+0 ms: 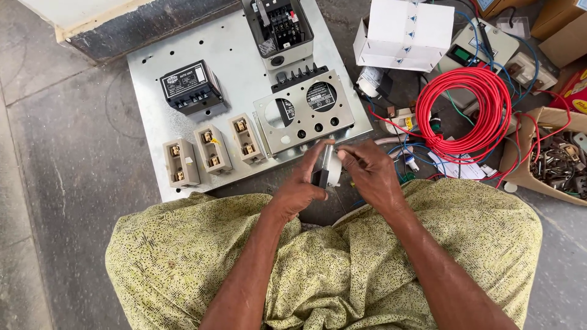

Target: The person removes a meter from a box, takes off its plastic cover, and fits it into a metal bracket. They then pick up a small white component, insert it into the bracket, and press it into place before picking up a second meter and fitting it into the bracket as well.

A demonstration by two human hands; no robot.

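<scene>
Left hand (301, 183) gripped small round meter (328, 168) | right hand (371, 173) fingertips pinched its top edge | grey panel (235, 61) lay just beyond.

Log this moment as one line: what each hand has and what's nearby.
left hand: grips small round black-and-white meter | right hand: fingers on same meter | nearby: grey metal panel, red wire coil

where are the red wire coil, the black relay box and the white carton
red wire coil (466, 110), head view, on the looped strands at the left
black relay box (191, 87), head view, on its top face
white carton (406, 30), head view, on its lid
</scene>
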